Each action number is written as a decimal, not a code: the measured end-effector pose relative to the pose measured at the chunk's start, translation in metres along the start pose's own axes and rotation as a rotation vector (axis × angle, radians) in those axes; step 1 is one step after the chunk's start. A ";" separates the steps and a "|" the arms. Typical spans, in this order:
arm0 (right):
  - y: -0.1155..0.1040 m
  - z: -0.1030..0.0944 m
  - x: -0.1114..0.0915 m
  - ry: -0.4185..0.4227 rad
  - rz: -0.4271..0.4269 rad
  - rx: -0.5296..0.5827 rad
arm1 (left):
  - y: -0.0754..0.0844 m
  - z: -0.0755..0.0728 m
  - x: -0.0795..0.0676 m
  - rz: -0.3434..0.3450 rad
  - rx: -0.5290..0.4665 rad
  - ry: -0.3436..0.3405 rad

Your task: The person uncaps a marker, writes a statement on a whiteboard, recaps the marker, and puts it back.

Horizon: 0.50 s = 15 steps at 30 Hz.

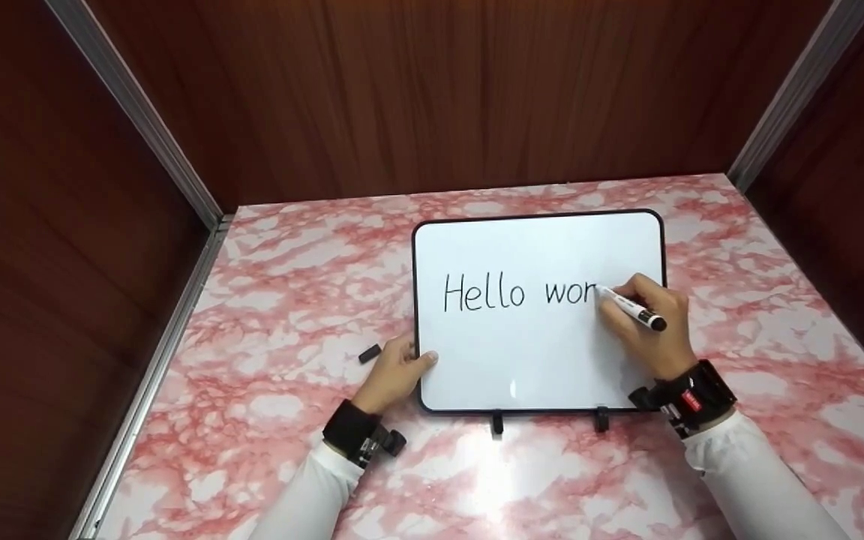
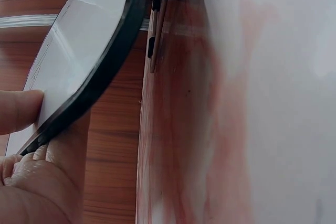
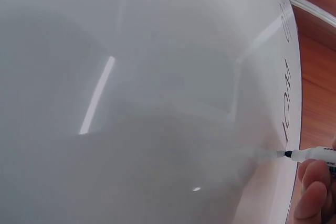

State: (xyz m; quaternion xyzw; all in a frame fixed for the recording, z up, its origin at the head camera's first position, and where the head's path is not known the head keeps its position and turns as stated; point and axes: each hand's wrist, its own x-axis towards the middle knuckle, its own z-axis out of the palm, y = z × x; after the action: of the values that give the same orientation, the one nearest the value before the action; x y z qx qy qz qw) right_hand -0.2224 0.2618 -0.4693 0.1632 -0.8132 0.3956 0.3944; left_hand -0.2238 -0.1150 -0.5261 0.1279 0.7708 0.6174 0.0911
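Observation:
A whiteboard (image 1: pixel 507 352) with a dark frame stands on the table, bearing the black handwritten letters "Hello wor". My right hand (image 1: pixel 649 322) pinches a white marker (image 1: pixel 633 309) with a black end. In the right wrist view the marker's dark tip (image 3: pixel 288 154) touches the board right by the last letter. At the board's left edge, my left hand (image 1: pixel 394 375) grips the frame, thumb on the front face and the other fingers behind it, as the left wrist view also shows. Beside the left hand lies a black marker cap (image 1: pixel 370 353).
Two dark stand feet (image 1: pixel 497 422) stick out below the board's lower edge. The table (image 1: pixel 289 300) has a red and white marbled top. Brown wood-grain panels (image 1: pixel 432 97) with metal corner strips (image 1: pixel 139 97) enclose it at the back and sides.

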 end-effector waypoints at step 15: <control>0.003 -0.003 0.003 0.035 0.023 0.018 | -0.002 -0.001 0.001 0.025 -0.038 -0.027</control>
State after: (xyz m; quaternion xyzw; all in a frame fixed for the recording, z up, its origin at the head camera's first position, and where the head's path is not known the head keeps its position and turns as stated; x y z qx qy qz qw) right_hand -0.2251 0.2660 -0.4674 0.1506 -0.8044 0.4101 0.4026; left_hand -0.2253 -0.1162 -0.5280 0.1439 0.7559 0.6314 0.0961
